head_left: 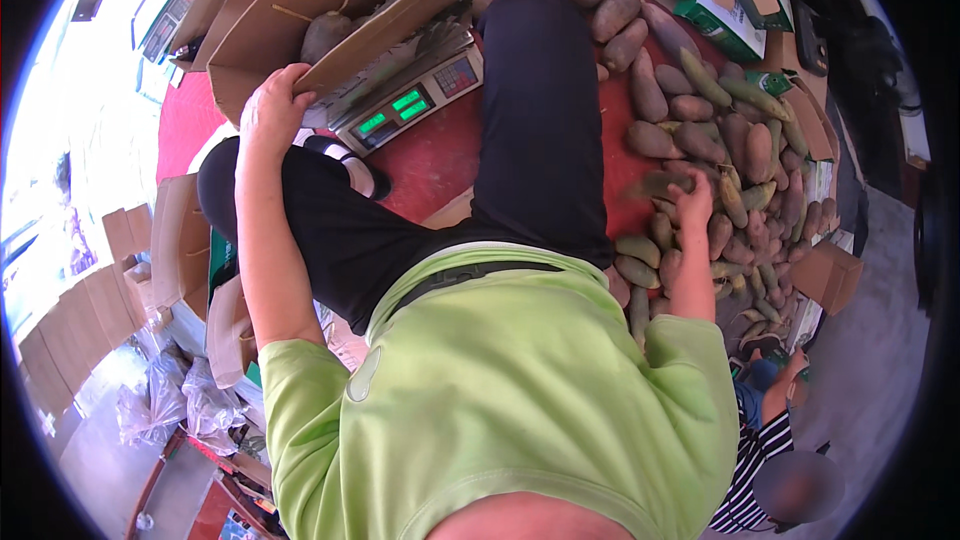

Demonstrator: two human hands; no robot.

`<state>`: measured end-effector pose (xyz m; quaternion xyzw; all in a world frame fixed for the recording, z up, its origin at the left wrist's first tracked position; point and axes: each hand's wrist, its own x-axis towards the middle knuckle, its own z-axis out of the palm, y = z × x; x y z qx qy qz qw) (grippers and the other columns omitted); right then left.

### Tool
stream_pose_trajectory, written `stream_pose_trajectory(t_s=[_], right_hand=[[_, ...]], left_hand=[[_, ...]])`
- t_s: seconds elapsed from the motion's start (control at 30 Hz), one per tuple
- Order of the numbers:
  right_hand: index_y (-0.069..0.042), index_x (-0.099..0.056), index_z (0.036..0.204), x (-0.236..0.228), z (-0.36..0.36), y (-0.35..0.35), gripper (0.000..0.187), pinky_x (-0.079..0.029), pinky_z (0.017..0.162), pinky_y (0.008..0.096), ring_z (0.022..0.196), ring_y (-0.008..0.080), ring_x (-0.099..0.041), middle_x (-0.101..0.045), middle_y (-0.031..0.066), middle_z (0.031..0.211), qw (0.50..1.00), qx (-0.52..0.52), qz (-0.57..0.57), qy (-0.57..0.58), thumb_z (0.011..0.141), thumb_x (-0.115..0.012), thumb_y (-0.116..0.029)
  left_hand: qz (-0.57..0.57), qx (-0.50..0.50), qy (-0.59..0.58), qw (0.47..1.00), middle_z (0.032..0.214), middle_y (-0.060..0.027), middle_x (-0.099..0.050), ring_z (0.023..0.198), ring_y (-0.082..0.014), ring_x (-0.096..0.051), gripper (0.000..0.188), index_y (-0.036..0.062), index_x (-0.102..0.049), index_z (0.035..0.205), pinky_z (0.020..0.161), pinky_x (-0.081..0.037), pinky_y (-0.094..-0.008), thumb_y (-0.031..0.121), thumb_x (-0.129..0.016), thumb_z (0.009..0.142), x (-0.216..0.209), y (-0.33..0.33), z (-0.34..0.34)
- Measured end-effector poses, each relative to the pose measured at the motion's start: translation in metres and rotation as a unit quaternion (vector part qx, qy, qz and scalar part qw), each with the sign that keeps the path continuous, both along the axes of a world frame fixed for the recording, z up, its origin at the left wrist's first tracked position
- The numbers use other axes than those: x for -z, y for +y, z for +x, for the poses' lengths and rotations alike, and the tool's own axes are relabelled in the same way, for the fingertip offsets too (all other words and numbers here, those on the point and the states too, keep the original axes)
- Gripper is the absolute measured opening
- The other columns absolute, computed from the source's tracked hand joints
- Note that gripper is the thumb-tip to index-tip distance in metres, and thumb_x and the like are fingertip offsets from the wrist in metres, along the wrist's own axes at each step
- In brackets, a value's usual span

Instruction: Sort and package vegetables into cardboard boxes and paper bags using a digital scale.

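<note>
A red floor covering (425,180) is showing between and around the person's legs, and a broad heap of long tubers (700,145) is spreading over the upper right of the frame, its pieces lying at many angles. A tall brown carton (240,65) is standing open at the upper left, apparently resting on a scale (425,95) whose green digits are glowing below it; at least one large, rounded tuber (325,35) is sitting inside. The left hand (272,105) is lying on the carton's lower left edge, fingers bent over the board and thumb held apart; it is partly closed on the rim and appearing to carry nothing else. The right hand (694,198) is hanging over the left margin of the heap, right of centre, fingers half curled and apparently gripping one end of a dark, slender tuber (660,183). Blur is hiding the exact contact. This tuber is lying just left of the fingers, its long axis running roughly left to right across the frame, free end pointing left. Key relation: the carton is lying up and to the left of the held piece, well apart, with the dark-trousered legs (540,110) between; the right hand is nearer the heap, the left nearer the carton.
</note>
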<state>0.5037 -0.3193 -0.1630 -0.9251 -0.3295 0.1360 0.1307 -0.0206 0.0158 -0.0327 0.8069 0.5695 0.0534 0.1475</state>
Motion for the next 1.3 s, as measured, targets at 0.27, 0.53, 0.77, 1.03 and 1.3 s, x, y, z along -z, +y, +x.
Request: stream_pose_trajectory(t_s=[0.27,0.53,0.77,1.03,1.3], right_hand=[[0.000,-0.059,0.108,-0.139,-0.025,0.161,0.035,-0.044,0.090,0.0292,0.103,0.0160,-0.055,-0.060,0.0075,0.109,0.916,-0.136,0.370,0.075,0.076,-0.071,-0.005],[-0.001,-0.056,0.116,-0.238,-0.103,0.278,0.038,-0.047,0.081,0.0235,0.095,0.0116,-0.057,-0.060,0.0063,0.108,0.774,-0.262,0.528,0.233,0.080,-0.069,-0.006],[-0.001,-0.049,0.119,-0.213,-0.183,0.365,0.045,-0.048,0.078,0.0262,0.093,0.0144,-0.056,-0.057,0.0097,0.106,0.768,-0.290,0.471,0.323,0.079,-0.069,-0.002],[-0.003,-0.060,0.111,-0.093,-0.094,0.286,0.033,-0.047,0.075,0.0247,0.086,0.0110,-0.059,-0.065,0.0061,0.098,0.838,-0.140,0.354,0.390,0.080,-0.069,-0.013],[0.000,-0.061,0.105,0.068,0.009,0.053,0.029,-0.048,0.073,0.0277,0.081,0.0145,-0.059,-0.064,0.0066,0.089,0.945,0.035,0.168,0.278,0.078,-0.067,-0.009]], left_hand=[[-0.006,0.008,0.035,0.999,0.103,-0.0127,-0.063,0.101,-0.0326,-0.058,0.026,0.0101,-0.062,0.106,0.086,-0.046,-0.0410,0.014,-0.061,0.080,0.001,-0.001,-0.003],[-0.014,0.010,0.020,1.000,0.102,-0.0133,-0.063,0.099,-0.0332,-0.058,0.025,0.0098,-0.063,0.104,0.085,-0.046,-0.0418,0.013,-0.061,0.080,-0.002,-0.001,0.001],[-0.026,0.003,0.036,0.999,0.101,-0.0132,-0.063,0.099,-0.0333,-0.058,0.024,0.0099,-0.063,0.103,0.085,-0.046,-0.0423,0.013,-0.061,0.080,-0.001,-0.003,-0.005],[-0.031,-0.003,0.013,0.999,0.101,-0.0147,-0.063,0.099,-0.0338,-0.059,0.028,0.0098,-0.062,0.106,0.084,-0.046,-0.0421,0.017,-0.064,0.078,-0.006,0.001,-0.004],[-0.022,0.005,0.018,1.000,0.103,-0.0154,-0.063,0.099,-0.0335,-0.059,0.033,0.0083,-0.062,0.108,0.084,-0.046,-0.0410,0.019,-0.066,0.077,-0.002,0.000,-0.002]])
